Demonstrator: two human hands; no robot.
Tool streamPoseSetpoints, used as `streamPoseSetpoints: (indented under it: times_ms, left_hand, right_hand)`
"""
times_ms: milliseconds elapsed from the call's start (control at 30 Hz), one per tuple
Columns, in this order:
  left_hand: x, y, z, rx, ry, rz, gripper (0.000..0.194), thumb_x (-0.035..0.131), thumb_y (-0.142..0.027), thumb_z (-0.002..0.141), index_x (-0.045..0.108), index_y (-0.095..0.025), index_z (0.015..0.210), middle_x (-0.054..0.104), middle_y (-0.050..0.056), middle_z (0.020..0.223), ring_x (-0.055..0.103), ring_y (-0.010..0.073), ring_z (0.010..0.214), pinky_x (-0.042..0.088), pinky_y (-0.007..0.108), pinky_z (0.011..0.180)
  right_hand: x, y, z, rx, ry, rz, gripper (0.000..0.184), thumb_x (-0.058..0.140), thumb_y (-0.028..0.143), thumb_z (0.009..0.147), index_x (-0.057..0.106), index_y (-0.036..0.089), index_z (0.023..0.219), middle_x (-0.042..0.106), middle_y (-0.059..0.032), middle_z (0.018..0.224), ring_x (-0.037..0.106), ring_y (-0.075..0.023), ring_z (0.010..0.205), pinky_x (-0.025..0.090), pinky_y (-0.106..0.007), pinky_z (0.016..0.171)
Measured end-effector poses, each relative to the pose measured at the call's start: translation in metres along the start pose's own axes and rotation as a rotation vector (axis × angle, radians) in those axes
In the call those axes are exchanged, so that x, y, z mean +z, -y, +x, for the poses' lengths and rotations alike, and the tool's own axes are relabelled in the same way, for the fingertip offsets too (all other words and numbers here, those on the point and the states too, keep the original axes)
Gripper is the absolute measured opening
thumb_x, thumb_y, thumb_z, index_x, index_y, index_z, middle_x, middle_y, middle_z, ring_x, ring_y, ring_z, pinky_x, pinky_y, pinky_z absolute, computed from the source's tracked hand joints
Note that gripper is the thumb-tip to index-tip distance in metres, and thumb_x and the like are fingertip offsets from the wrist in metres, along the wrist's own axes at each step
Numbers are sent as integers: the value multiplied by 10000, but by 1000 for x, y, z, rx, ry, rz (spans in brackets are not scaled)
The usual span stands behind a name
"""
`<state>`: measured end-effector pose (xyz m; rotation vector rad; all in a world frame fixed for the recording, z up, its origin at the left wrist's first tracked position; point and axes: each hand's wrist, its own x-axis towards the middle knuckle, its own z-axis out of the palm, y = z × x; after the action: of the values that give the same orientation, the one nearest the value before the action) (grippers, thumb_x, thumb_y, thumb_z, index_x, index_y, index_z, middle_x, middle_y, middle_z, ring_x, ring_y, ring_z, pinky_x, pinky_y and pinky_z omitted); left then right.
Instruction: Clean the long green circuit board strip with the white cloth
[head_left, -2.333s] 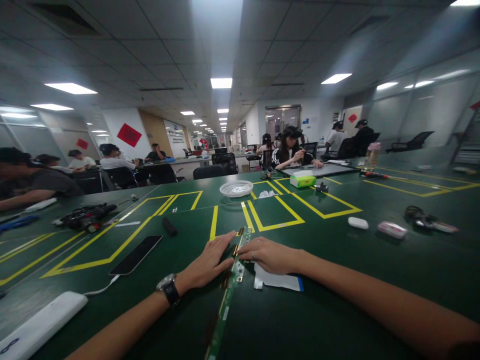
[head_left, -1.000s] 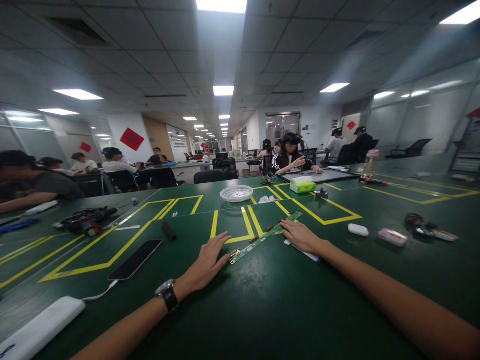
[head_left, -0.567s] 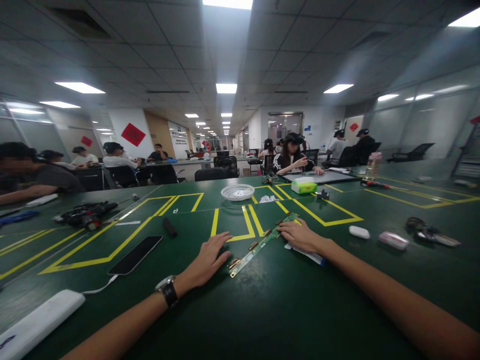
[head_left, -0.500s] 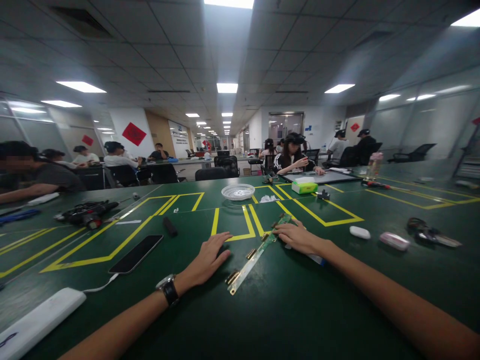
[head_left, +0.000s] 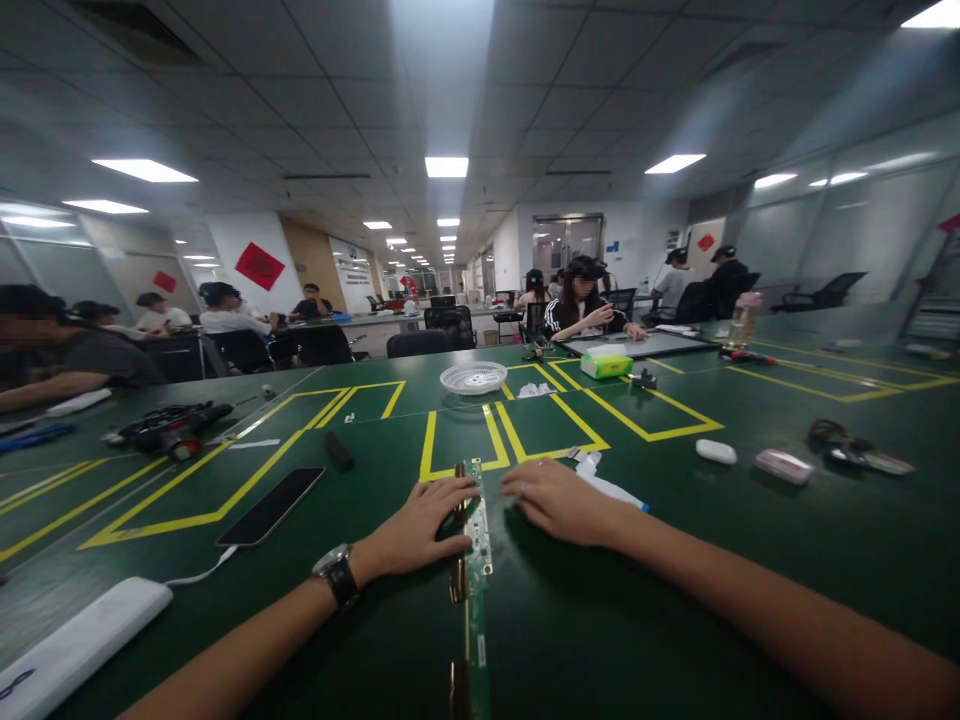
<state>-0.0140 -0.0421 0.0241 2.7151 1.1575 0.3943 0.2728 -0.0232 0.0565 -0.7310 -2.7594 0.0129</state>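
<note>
A long, narrow green circuit board (head_left: 478,580) points away from me over the table, with several gold-brown flex strips along its left side. My left hand (head_left: 420,525), a watch on its wrist, grips the board's left edge near the far end, thumb and fingertips on it. Just right of the board, my right hand (head_left: 562,500) is apart from it, fingers loosely curved and holding nothing. Partly hidden behind the right hand lies a white flat cable with a blue end (head_left: 615,492).
Left are a phone (head_left: 271,506) on a cable, a white power bank (head_left: 90,640), a small black bar (head_left: 339,451) and a power tool (head_left: 172,430). Ahead stand a white basket (head_left: 473,379) and tissue pack (head_left: 606,366). An earbud case (head_left: 716,452) lies right. A person sits opposite.
The circuit board has swung from a diagonal to pointing straight away and come nearer. My left hand has taken hold of it; my right hand has let go and shifted left.
</note>
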Motion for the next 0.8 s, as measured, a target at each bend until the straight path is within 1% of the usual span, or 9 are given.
streamPoseSetpoints:
  times_ms: [100,133,200,267,367,433,500,600,800]
  left_hand:
    - [-1,0,0,-8,-12,-12,618,505,-606,939,392,-328,1478,372,42,1551,360,323,1387,312,520,1108]
    - [-1,0,0,-12,-20,-14,618,507,-607,937,397,-325,1477,377,44,1547,360,325,1386,308,522,1112]
    - [0,1,0,-28,-33,-15,610,501,-607,940,409,-320,1470,386,47,1542,357,325,1388,292,524,1121]
    - [2,1,0,-57,-38,-8,606,493,-612,942,413,-317,1465,387,50,1541,351,327,1390,280,530,1123]
    - [4,2,1,-88,-37,8,608,482,-619,945,402,-319,1468,380,51,1544,332,328,1398,273,532,1118]
    - [5,3,1,-89,-36,19,610,477,-621,946,395,-321,1471,378,51,1545,324,328,1399,273,530,1114]
    - [5,3,2,-85,-35,29,606,472,-620,948,397,-323,1471,376,49,1545,319,329,1398,270,531,1114]
    - [5,4,1,-83,-34,34,599,473,-621,947,404,-330,1466,379,44,1543,319,329,1397,263,533,1116]
    - [5,4,1,-90,-36,41,589,468,-625,947,418,-332,1454,390,50,1536,330,336,1396,234,554,1115]
  right_hand:
    - [-9,-39,-11,436,36,-234,305,420,202,948,697,139,1059,667,-174,1140,591,-306,1100,404,-473,976]
    - [-10,-49,-15,497,47,-263,306,422,184,935,709,110,1012,667,-213,1102,596,-339,1076,412,-499,949]
    - [-9,-62,-22,538,73,-275,306,431,153,912,718,87,993,670,-235,1050,613,-356,1031,433,-498,910]
    - [-2,-59,-23,489,94,-242,312,446,151,908,713,100,1063,677,-204,1071,625,-321,1025,446,-442,912]
    - [9,-34,-16,267,72,-119,354,444,171,930,670,138,1200,657,-139,1208,602,-259,1102,425,-369,972]
    - [14,-12,-10,100,30,-18,371,432,178,946,644,152,1250,637,-119,1266,578,-246,1148,411,-373,992]
    - [16,5,-5,6,14,40,368,434,193,958,633,165,1266,636,-110,1272,567,-243,1162,412,-383,981]
    - [17,17,-3,-29,14,69,358,448,220,969,625,174,1278,641,-109,1261,564,-242,1157,416,-387,962]
    - [20,15,-6,-51,-4,86,368,446,219,974,608,170,1301,635,-115,1261,556,-243,1160,413,-400,970]
